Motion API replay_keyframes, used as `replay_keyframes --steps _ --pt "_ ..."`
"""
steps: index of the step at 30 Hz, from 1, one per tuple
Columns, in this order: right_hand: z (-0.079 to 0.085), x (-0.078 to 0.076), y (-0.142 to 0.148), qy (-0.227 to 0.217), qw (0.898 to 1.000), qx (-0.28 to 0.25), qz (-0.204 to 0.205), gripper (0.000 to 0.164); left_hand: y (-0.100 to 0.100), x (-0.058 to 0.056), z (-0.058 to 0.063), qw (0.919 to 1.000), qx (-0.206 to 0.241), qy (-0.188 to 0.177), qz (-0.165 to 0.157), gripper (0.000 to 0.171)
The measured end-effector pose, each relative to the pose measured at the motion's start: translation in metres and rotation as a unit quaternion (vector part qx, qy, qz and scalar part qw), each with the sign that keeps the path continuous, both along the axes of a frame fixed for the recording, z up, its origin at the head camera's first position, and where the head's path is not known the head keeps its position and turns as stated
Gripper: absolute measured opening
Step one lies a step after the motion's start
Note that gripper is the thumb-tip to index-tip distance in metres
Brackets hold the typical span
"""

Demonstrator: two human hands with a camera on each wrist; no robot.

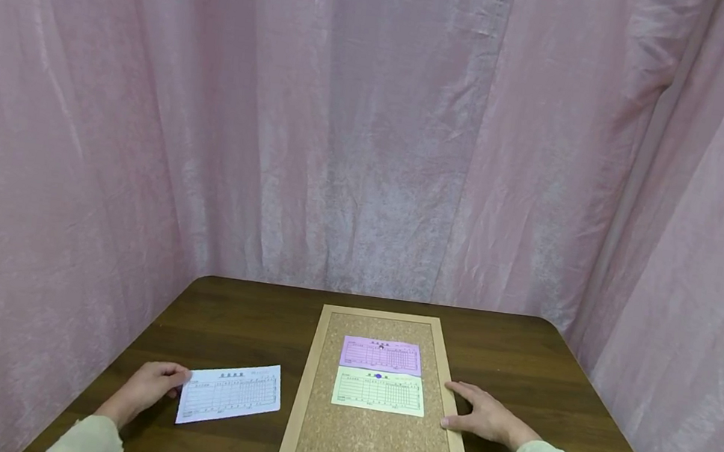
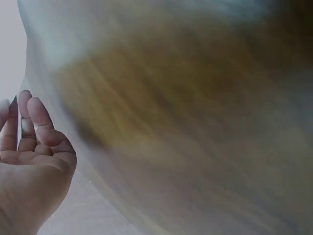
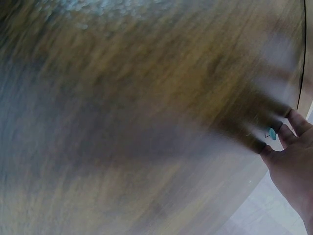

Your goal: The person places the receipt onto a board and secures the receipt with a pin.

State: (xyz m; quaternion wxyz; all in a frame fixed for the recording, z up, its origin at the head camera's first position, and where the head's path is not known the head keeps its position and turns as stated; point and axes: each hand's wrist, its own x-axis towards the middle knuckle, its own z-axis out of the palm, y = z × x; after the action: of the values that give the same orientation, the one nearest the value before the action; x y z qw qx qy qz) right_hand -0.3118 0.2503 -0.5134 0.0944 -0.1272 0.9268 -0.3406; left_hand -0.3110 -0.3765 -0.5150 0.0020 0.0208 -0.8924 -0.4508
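Observation:
A white printed paper form (image 1: 231, 392) is pinched at its left edge by my left hand (image 1: 147, 387). The left wrist view shows that palm (image 2: 34, 186) with the fingers bent up. A wood-framed corkboard (image 1: 376, 443) lies on the table, bearing a pink form (image 1: 360, 354) above a pale green form (image 1: 355, 395). A purple pushpin (image 1: 378, 376) sits at the green form's top, and a small pin (image 1: 381, 347) at the pink form's top. Spread fingers of my right hand (image 1: 486, 416) touch the board's right frame. By those fingers, a teal thumbtack (image 3: 272, 133) appears in the right wrist view.
The dark brown wooden table (image 1: 242, 317) has rounded far corners. Pink curtains (image 1: 399, 147) hang behind it and on both sides. The corkboard's near edge lies close to the bottom of the head view.

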Motion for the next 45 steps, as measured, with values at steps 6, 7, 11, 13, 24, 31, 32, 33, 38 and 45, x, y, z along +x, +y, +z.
replay_keyframes --steps 6,7,11,13,24,31,32,33,38,45 --pt "0.001 -0.001 -0.001 0.008 1.0 0.001 0.002 0.084 0.002 -0.005 0.005 0.9981 0.056 -0.007 0.024 0.031" --pt "0.001 -0.001 -0.001 0.009 1.0 0.001 0.002 0.084 0.002 -0.006 0.006 0.9973 0.066 -0.008 0.033 0.032" --pt "-0.001 -0.001 -0.002 0.003 1.0 0.0 -0.005 0.086 0.008 -0.011 0.009 0.9938 0.101 -0.001 0.047 0.037" --pt "-0.002 -0.001 -0.002 0.003 1.0 -0.001 -0.008 0.086 0.013 -0.013 0.011 0.9913 0.118 0.002 0.057 0.037" --pt "-0.004 -0.002 -0.001 0.003 1.0 -0.005 -0.008 0.086 0.044 -0.023 0.019 0.9851 0.161 0.024 0.056 0.035" --pt "-0.001 -0.001 -0.001 0.0 1.0 -0.003 0.0 0.086 0.061 -0.031 0.023 0.9794 0.192 0.026 0.055 0.037" --pt "0.0 -0.001 -0.002 0.0 1.0 -0.003 0.001 0.085 0.065 -0.032 0.024 0.9783 0.198 0.026 0.054 0.036" --pt "0.001 -0.001 -0.002 0.0 1.0 -0.005 0.001 0.085 0.067 -0.033 0.024 0.9777 0.202 0.026 0.051 0.036" --pt "0.003 -0.002 -0.001 -0.002 1.0 -0.006 0.001 0.083 0.083 -0.037 0.029 0.9756 0.212 0.029 0.048 0.032" --pt "0.005 -0.003 -0.002 -0.009 1.0 -0.002 -0.019 0.076 0.099 -0.042 0.035 0.9752 0.215 0.035 0.039 0.032"
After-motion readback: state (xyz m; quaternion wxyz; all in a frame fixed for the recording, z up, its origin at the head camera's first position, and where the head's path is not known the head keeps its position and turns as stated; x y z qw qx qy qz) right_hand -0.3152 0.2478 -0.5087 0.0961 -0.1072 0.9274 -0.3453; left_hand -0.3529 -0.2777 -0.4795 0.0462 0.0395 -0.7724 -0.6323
